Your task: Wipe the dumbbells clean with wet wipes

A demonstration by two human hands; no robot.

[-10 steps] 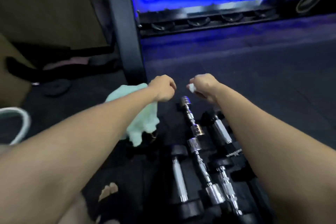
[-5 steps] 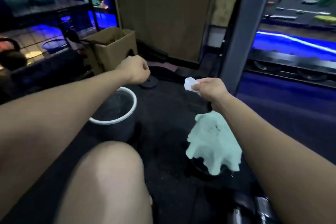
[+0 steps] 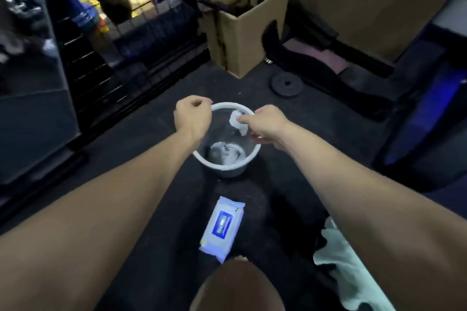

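Both hands now over the bucket [image 3: 228, 170] — right hand [image 3: 265, 124] pinches a wipe [image 3: 236, 118]; left hand [image 3: 193, 115] fisted, empty.

Bare floor rings the bin [image 3: 225, 168]: wipes pack [image 3: 223, 228] nearer, box [image 3: 246, 25] beyond, plate [image 3: 286, 84] beyond-right, cloth [image 3: 346, 265] near-right.

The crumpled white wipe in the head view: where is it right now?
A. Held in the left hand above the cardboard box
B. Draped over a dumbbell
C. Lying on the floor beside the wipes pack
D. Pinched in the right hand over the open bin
D: the right hand pinches the crumpled wipe above the white-rimmed bin, which already holds used wipes.
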